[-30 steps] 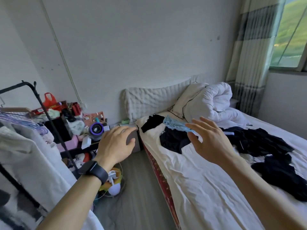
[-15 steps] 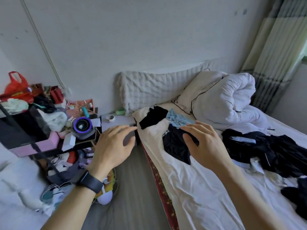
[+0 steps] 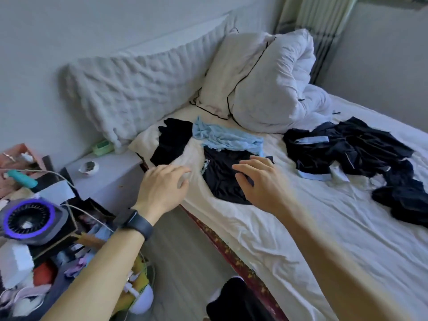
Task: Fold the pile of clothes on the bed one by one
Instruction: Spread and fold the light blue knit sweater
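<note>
White wall [image 3: 115, 31], grey floor [image 3: 183, 262], striped curtain [image 3: 322, 19].

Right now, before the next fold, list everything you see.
black top: 1, black, flat on bed
blue garment: 1, light blue, just beyond black top
black garment: 1, black, bed's head corner
clothes pile: 1, dark with pale blue trim, bed's right side
pillow: 1, white with black piping, bed's head
duvet: 1, white, bunched beside pillow
nightstand: 1, white, left of bed
fan: 1, purple-ringed, far left
left grip: 1, bare, empty, over bed edge
right grip: 1, bare, empty, over black top
</note>
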A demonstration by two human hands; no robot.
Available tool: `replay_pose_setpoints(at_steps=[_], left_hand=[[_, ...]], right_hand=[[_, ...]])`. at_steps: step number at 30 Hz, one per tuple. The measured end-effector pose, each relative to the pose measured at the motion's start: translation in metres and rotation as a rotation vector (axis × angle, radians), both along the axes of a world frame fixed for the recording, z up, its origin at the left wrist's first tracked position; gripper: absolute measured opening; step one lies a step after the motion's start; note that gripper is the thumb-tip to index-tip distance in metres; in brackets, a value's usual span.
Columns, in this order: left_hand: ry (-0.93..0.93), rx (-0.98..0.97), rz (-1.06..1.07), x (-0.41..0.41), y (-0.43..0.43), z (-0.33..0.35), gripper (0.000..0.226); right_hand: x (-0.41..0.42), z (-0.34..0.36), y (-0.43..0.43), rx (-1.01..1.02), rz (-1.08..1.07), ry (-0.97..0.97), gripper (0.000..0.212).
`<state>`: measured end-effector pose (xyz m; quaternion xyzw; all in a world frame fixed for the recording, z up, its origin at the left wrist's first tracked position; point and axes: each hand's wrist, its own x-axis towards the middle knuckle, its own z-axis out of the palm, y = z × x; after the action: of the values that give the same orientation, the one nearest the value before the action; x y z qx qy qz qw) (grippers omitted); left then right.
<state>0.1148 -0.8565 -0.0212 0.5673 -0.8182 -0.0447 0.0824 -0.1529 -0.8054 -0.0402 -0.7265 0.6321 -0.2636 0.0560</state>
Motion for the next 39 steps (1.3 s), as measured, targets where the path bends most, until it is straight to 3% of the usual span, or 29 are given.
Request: replay_pose_setpoints(at_steps=[9,19,27,33,39], left_hand=[[-0.153,0.232,-0.198,-0.027,-0.164,-0.081,0.041],[-0.275,0.570,-0.352,-0.047,-0.277,-0.163,0.043],[-0.377,0.779,-0.466,-0.045,-0.399,-0.242,0.044],[-0.432,0.701,-0.546,-0.059,-0.544,-0.314,0.044],[-0.495,0.488,-0.447,-0.058,-0.665,-0.397,0.047]], right_hand=[[0.017,-0.109,-0.103,0.354,-0.139,-0.031,0.038],[0.035,-0.169,-0.177,0.784,-0.307,-0.192,0.039],[0.031,-0.208,-0.288,0.922,-0.434,-0.182,0.040],[0.010,-0.258,-0.412,0.993,-0.522,-0.220,0.041],[-0.028,-0.322,-0.537,0.997,-0.581,-0.243,0.051]])
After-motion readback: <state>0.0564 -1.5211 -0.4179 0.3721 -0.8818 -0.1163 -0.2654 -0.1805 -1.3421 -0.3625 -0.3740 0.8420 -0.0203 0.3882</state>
